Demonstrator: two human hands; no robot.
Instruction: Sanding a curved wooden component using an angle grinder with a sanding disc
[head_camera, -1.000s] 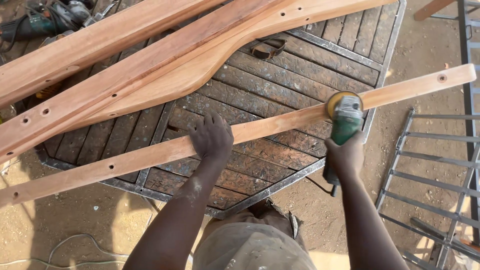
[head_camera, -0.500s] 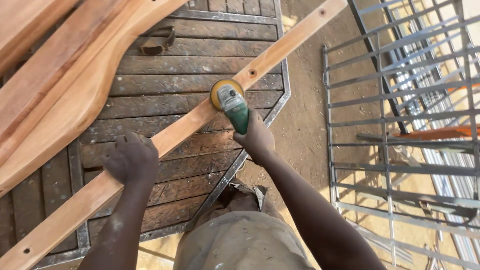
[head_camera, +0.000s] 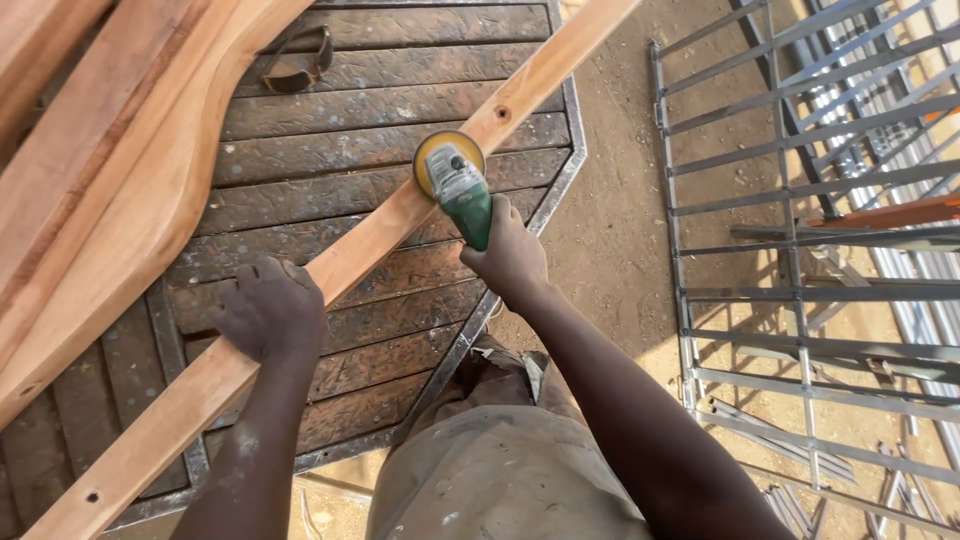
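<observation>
Wooden slat (head_camera: 340, 265), long and narrow, runs on a diagonal from the lower left corner of the head view up to the top edge right of centre, its long axis pointing up and to the right; it lies across a workbench (head_camera: 330, 110) of dark, worn planks set in a metal frame. 2 small holes show in the slat, 1 near the upper end and 1 near the lower end. Left hand (head_camera: 268, 308) presses flat on the slat's lower half, fingers curled over its far edge and closed against the wood. Right hand (head_camera: 512, 255) is wrapped fully around the green body of an angle grinder (head_camera: 458, 185), whose body points up and to the left, roughly crosswise to the slat, with its yellow sanding disc touching the slat's top face just below the upper hole. Curved, reddish timber pieces (head_camera: 110, 190) rest on the bench to the left, well apart from the slat's upper half. Grey metal grilles (head_camera: 800, 200) lie on the sandy ground to the right.
</observation>
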